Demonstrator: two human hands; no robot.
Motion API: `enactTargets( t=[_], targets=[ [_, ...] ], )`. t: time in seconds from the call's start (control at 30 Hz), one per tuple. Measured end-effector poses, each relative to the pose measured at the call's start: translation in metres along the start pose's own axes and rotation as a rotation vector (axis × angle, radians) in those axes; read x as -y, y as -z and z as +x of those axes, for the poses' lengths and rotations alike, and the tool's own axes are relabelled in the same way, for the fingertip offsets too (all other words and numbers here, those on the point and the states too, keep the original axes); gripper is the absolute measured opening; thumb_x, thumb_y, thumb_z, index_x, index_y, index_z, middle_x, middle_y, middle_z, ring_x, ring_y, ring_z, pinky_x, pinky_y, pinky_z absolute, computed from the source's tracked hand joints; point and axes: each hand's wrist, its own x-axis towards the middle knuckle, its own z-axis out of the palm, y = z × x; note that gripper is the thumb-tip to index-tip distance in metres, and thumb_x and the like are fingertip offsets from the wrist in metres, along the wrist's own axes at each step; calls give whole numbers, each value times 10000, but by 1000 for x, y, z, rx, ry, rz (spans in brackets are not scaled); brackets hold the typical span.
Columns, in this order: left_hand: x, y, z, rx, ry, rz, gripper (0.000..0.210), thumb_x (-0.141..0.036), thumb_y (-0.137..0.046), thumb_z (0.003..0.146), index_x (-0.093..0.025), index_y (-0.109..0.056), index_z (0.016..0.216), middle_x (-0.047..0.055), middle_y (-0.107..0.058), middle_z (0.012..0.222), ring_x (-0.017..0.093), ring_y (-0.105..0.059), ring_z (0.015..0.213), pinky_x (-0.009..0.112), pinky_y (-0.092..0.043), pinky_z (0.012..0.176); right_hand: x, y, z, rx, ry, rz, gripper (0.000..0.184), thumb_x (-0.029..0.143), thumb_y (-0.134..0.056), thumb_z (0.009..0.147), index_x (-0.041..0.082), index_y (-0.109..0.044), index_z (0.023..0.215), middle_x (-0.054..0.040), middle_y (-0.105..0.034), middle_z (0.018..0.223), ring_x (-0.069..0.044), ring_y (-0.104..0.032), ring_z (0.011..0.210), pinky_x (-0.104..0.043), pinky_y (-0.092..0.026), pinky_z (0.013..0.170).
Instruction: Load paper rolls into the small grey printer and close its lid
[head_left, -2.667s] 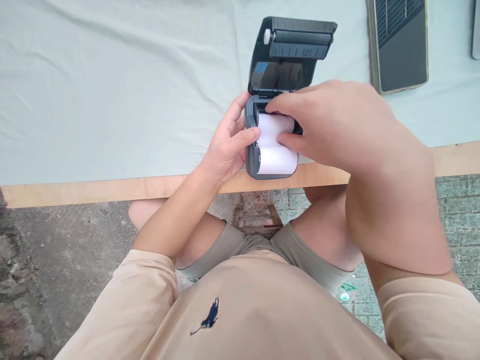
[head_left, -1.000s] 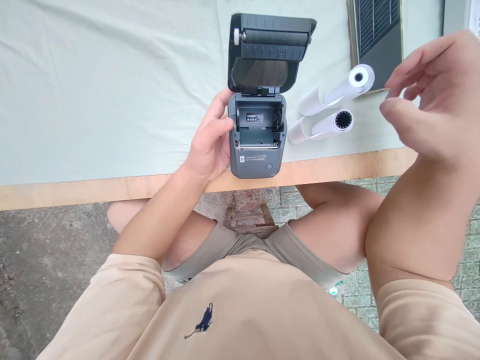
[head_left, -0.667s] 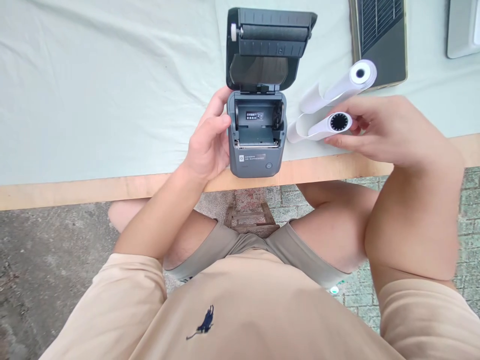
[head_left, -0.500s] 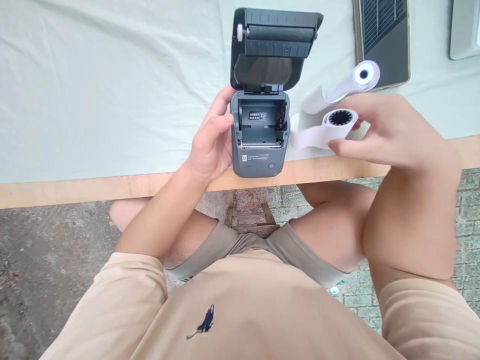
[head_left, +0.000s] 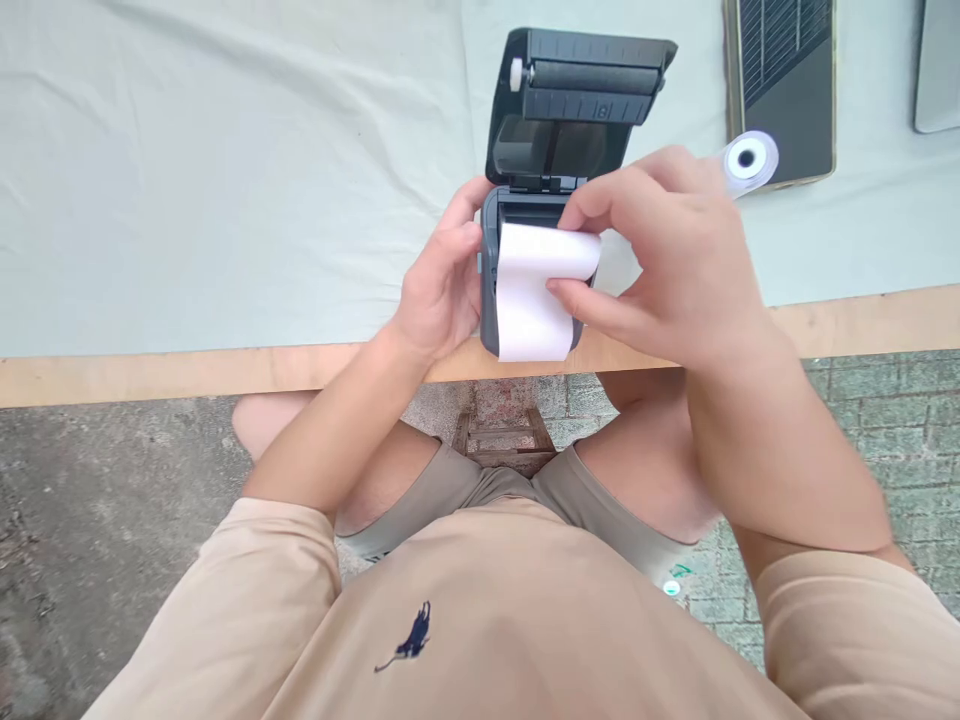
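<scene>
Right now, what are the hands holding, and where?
The right hand pinches a paper roll at its right end; the left hand grips the printer's left side.

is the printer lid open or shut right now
Open. The lid is tipped back behind the printer, roller facing the camera, while the right hand holds a paper roll over the bay and the left hand steadies the body.
</scene>
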Motion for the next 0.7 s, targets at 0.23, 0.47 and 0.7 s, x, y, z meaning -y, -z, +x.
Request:
enactTargets(
  t=[0.23,0.47,0.7],
  targets=[
    [3,6,-1,-44,65,42,375,-451,-500,862,-272,-520,1191,14,-645,876,267,-643,1064,355,-540,834,-10,-4,0,-32,22,-132,228,347,-625,825,256,-555,1022,-23,-672,1014,-253,-584,1004,-427,-414,833],
    [9,12,1,35,-16,69,407,-394,-559,832,-256,-494,1210,-10,-635,935,247,-635,1128,314,-555,806,-9,-6,-2,-120,267,-29,143,364,-632,844,222,-612,841,-37,-657,925,-232,-571,911,-431,-425,813],
    [15,24,3,105,-64,243,777,-297,-773,660,-283,-388,1335,26,-594,1258,314,-476,1344,369,-519,974,-16,-5,-1,-320,246,86,125,358,-616,836,258,-640,906,-38,-617,1028,-256,-563,1039,-452,-455,878]
  ],
)
